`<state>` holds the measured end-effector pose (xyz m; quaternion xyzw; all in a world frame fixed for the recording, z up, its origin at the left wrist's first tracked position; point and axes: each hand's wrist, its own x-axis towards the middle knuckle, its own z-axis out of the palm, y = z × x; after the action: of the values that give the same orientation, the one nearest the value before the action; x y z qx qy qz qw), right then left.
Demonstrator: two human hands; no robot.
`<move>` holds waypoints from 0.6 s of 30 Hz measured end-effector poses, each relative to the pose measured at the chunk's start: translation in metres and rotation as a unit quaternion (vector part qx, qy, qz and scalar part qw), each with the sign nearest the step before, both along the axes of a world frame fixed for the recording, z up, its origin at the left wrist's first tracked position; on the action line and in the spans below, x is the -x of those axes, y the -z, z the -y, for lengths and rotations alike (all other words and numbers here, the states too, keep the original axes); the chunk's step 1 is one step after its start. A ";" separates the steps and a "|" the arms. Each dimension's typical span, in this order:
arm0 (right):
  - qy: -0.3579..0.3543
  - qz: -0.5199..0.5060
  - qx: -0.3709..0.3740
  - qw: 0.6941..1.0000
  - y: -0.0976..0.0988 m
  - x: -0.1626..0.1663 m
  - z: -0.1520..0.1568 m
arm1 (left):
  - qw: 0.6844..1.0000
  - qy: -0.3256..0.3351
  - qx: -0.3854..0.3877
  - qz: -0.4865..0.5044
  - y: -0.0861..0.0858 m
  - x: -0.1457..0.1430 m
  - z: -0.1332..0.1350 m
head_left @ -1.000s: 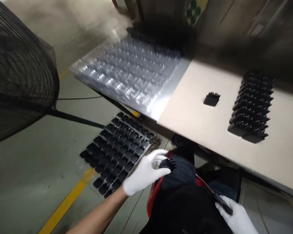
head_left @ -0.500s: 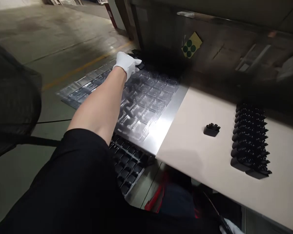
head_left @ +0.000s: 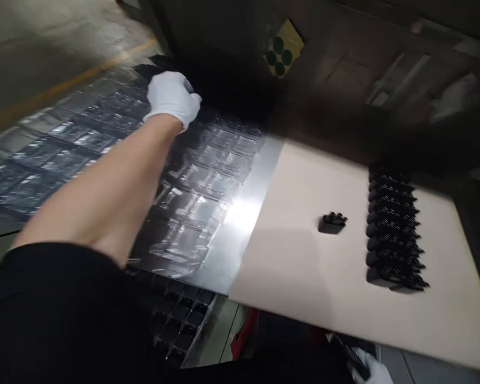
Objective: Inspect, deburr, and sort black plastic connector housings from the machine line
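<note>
Loading looks barely begun: left hand sits curled shut at clear tray's far edge, its contents hidden, near pockets empty, black tray waiting below.

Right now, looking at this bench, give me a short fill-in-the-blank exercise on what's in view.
1. The left hand wears a ____ glove.
2. That hand is over the ____ end of the clear tray.
3. The loose black part lies between the clear tray and the ____ of black parts.
4. Beneath the clear tray's near edge sits a second tray filled with ____ pieces.

Missing words: white; far; row; black.
</note>
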<state>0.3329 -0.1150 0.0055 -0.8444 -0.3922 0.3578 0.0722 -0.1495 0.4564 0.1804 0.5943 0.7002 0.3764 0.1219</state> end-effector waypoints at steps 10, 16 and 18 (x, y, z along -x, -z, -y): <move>-0.079 -0.091 -0.079 0.990 -0.002 -0.015 0.046 | 0.869 0.481 0.093 -0.068 0.019 -0.231 0.212; -0.077 -0.119 -0.111 0.984 -0.008 -0.022 0.097 | 0.932 0.338 0.105 0.082 0.005 -0.223 0.324; -0.085 -0.133 -0.133 0.979 -0.024 -0.026 0.112 | 0.915 0.313 0.182 0.179 0.004 -0.217 0.392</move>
<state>0.3593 -0.2270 0.0296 -0.7360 -0.4933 0.4159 0.2048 0.0674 0.0646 0.1767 0.6734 0.5012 0.2851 0.4627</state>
